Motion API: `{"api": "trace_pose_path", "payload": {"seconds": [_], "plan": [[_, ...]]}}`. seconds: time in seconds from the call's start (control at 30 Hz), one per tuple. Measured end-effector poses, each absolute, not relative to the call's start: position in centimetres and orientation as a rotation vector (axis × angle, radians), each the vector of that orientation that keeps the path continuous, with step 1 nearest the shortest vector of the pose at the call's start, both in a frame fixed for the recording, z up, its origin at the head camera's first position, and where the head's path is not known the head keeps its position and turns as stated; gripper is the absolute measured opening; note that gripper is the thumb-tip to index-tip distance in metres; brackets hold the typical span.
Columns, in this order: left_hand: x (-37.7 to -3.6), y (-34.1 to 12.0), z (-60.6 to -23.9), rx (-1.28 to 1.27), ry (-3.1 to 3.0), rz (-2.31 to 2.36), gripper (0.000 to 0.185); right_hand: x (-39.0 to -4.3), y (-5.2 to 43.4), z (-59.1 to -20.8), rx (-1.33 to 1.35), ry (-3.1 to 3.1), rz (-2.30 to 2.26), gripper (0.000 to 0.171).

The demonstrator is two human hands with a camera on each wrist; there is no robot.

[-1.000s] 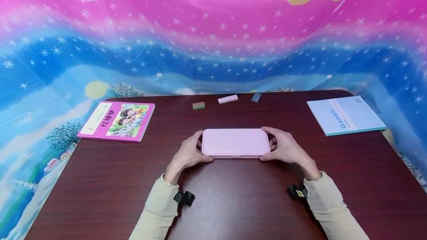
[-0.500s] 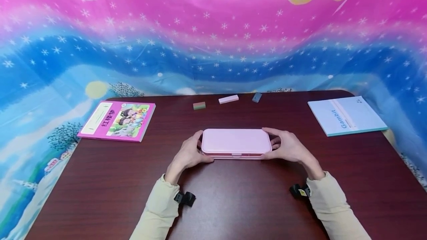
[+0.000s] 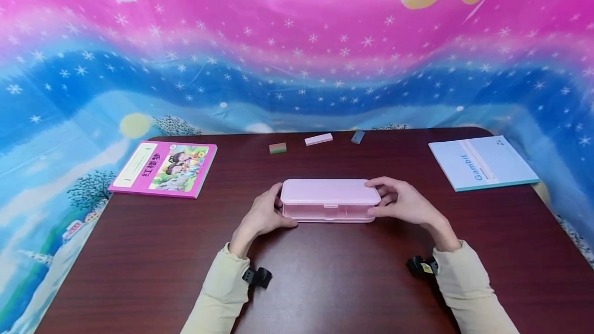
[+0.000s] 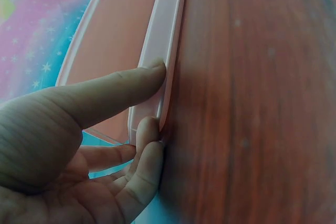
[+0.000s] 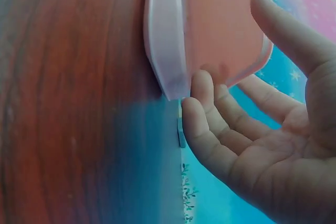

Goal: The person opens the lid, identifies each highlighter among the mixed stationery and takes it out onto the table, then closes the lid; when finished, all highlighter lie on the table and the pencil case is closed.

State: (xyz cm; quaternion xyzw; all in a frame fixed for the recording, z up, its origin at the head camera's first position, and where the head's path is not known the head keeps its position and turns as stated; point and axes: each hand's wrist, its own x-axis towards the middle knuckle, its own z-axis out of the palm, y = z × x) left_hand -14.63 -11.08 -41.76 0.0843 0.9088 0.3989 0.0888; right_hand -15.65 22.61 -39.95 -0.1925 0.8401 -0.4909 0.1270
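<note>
A pink pencil case [image 3: 329, 192] lies on the dark wooden table, its lid partly raised along the near edge. Through the gap a divider shows inside. My left hand [image 3: 263, 210] grips the left end of the base; in the left wrist view the thumb presses on the base wall [image 4: 153, 40] with fingers curled behind. At the other end, my right hand [image 3: 406, 202] holds the lid's right end. In the right wrist view its thumb touches the lid [image 5: 226, 24] rim and curled fingertips sit by the hinge side, near the base [image 5: 167, 40].
Behind the case lie a two-tone block [image 3: 278, 148], a pink bar [image 3: 318, 139] and a grey block [image 3: 358, 137], all eraser-like. A pink book [image 3: 164, 169] is at the left, a pale blue book [image 3: 482, 162] at the right. A printed cloth [image 3: 297, 66] hangs behind the table.
The lid was closed a second ago and has risen along its near edge, uncovering the inside. My right hand has shifted slightly right and its thumb has risen with the lid; my left hand stays put.
</note>
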Motion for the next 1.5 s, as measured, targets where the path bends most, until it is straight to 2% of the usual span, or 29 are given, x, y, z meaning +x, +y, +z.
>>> {"api": "trace_pose_path", "payload": {"seconds": [0.3,0.57,0.8,1.1,1.5], "plan": [[-14.6,-11.1,-42.1,0.253,2.684,1.189,0.089,-16.4,23.0,-39.5,-0.492,2.434,-1.449,0.032],[-14.5,-10.7,-41.8,0.232,2.673,1.179,0.089,-17.7,23.6,-38.2,-0.538,2.494,-1.39,0.024],[-14.5,-10.5,-41.7,0.218,2.692,1.138,0.088,-19.2,23.8,-38.0,-0.463,2.552,-1.335,0.024],[-14.3,-10.9,-41.9,0.203,2.654,1.155,0.082,-20.8,22.9,-39.0,-0.255,2.444,-1.509,0.031],[-14.6,-11.2,-41.7,0.2,2.664,1.155,0.082,-23.0,21.4,-40.2,-0.068,2.503,-1.592,0.032]]}}
